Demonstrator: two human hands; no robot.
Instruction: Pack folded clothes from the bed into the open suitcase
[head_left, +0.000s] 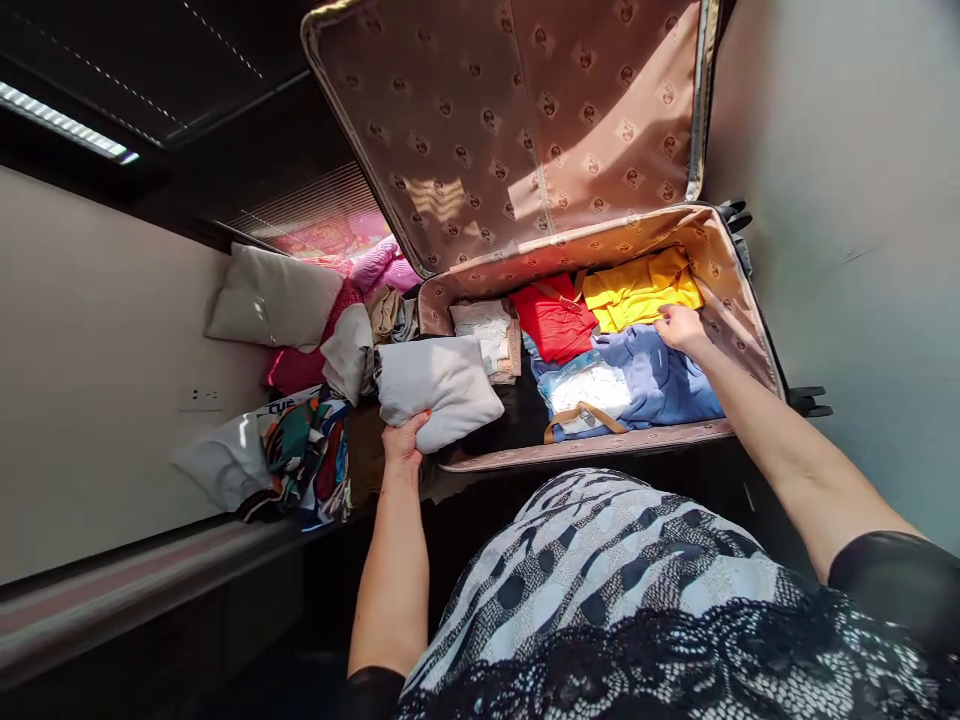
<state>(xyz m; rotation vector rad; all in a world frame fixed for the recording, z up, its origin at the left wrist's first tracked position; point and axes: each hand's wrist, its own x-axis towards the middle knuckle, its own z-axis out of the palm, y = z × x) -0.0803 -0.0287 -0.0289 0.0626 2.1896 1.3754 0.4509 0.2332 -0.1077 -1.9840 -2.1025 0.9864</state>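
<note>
Nearest my camera is the black-and-white patterned top with its lace, filling the view below and between both hands. My left hand is closed on the near edge of a folded white cloth, thumb on top; I judge that grip keeps the folds together while the rest stays flat. The cloth sits just beyond that hand, overlapping the near-left corner of the open suitcase.

My right hand is inside the case, fingers bent at the near edge of a yellow garment; I cannot tell whether they pinch it or only press it, perhaps to smooth it. A blue garment spreads just below and left of that hand, with a plastic packet and a tan strap farther left; the strap lies loose, probably so it doesn't hinder the layers. A red garment lies left of the yellow one, seemingly folded to share the space.

Beyond both hands, the lid stands raised, leaving the inside reachable. Left of my left hand, patterned clothes lie heaped.
</note>
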